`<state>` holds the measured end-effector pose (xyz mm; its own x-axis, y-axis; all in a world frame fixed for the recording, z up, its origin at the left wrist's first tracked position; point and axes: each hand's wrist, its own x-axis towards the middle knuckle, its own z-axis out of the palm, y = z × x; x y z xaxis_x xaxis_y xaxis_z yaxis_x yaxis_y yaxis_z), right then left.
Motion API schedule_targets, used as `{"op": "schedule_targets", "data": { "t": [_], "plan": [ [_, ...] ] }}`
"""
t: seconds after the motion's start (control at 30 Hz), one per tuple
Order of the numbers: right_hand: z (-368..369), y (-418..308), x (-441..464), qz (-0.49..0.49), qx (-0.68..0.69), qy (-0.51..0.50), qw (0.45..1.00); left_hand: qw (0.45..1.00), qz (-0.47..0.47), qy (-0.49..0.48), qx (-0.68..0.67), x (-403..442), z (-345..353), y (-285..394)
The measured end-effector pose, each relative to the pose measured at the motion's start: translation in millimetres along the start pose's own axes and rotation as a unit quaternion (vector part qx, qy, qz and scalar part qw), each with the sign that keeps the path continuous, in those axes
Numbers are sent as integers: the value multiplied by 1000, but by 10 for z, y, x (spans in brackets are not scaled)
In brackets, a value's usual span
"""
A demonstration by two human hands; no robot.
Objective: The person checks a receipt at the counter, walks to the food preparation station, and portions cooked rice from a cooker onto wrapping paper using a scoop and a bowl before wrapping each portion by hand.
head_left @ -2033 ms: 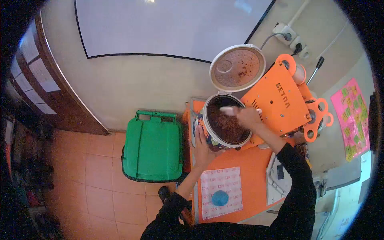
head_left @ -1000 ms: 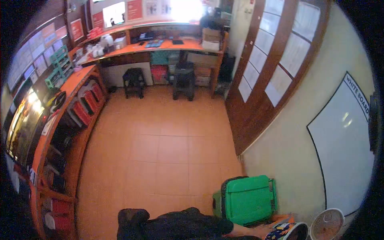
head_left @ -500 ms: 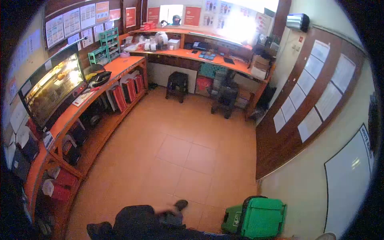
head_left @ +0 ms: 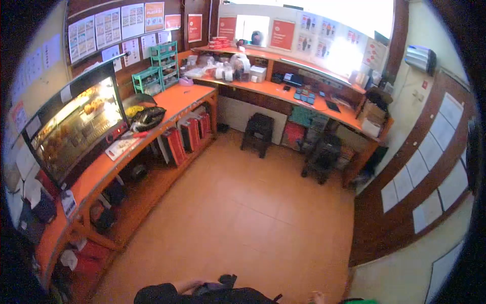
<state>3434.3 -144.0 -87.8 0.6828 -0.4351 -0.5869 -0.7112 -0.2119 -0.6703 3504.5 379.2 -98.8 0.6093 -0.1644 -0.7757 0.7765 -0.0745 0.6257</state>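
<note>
Along the bottom edge, my left hand (head_left: 199, 282) is partly visible beside my black sleeve and dark clothing, with a dark shoe just past it. Its fingers are blurred and hidden, so any hold cannot be made out. Farther right at the same edge, a small blurred bit of skin appears to be my right hand (head_left: 317, 298); its fingers and anything in them are unclear. A green bin lid (head_left: 360, 301) barely shows to its right.
An orange counter (head_left: 195, 95) runs along the left, bearing a lit food display (head_left: 81, 119), green racks (head_left: 164, 63) and a dark bowl. Black stools (head_left: 258, 134) stand beneath the back counter. A brown door (head_left: 405, 202) is at right. Tiled floor (head_left: 238, 213) lies between.
The view has swung left from the open round container and orange machine, which are now out of sight. My hands have left the container; the bin has slid to the lower right edge.
</note>
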Motion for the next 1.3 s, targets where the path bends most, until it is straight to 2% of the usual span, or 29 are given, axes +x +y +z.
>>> {"op": "schedule_targets", "data": {
  "t": [0.17, 0.43, 0.57, 0.63, 0.7, 0.77, 0.8, 0.83, 0.87, 0.9, 0.93, 0.97, 1.0, 1.13, 1.2, 1.3],
  "plan": [
    [1155, -950, 949, 57, 40, -108, 992, 999, 26, 0, -38, 454, -576, 987],
    [2316, -2504, 3188, 121, 88, -147, 978, 993, 47, 22, -103, 2071, -1268, 2961],
    [2645, -3706, 4294, 111, 121, -151, 975, 986, 35, 61, -154, 2622, -1575, 3985],
    [2826, -4429, 4930, 61, 151, -162, 973, 979, 34, 80, -183, 2771, -1742, 4410],
    [3072, -5489, 5518, -26, 189, -188, 964, 972, 29, 92, -214, 2932, -1930, 4786],
    [3409, -6947, 6096, -154, 230, -230, 933, 964, 20, 104, -244, 3176, -2145, 5097],
    [3372, -8263, 5559, -133, 200, -228, 943, 959, 14, 107, -261, 3334, -2254, 5227],
    [3677, -8874, 6131, -229, 224, -274, 907, 954, 5, 110, -277, 3505, -2377, 5357],
    [3701, -9748, 5891, -260, 145, -259, 919, 950, -2, 111, -292, 3696, -2512, 5483],
    [3901, -10339, 5973, -343, 205, -262, 878, 945, -10, 113, -305, 3892, -2660, 5629],
    [4006, -10953, 5890, -380, 185, -249, 872, 943, -18, 109, -314, 4092, -2818, 5796],
    [4111, -11460, 6008, -431, 133, -254, 856, 940, -25, 108, -323, 4276, -2979, 5955],
    [4243, -11918, 5821, -419, 196, -211, 861, 938, -31, 103, -328, 4466, -3155, 6165],
    [4662, -13446, 6367, -478, 207, -149, 841, 946, -50, 48, -316, 5060, -3812, 7019],
    [4722, -14143, 6633, -479, 205, -134, 843, 957, -53, -7, -285, 5284, -4168, 7671],
    [4852, -15124, 7112, -544, 171, -111, 814, 972, -35, -82, -219, 5613, -4638, 8832]
  ]
}}
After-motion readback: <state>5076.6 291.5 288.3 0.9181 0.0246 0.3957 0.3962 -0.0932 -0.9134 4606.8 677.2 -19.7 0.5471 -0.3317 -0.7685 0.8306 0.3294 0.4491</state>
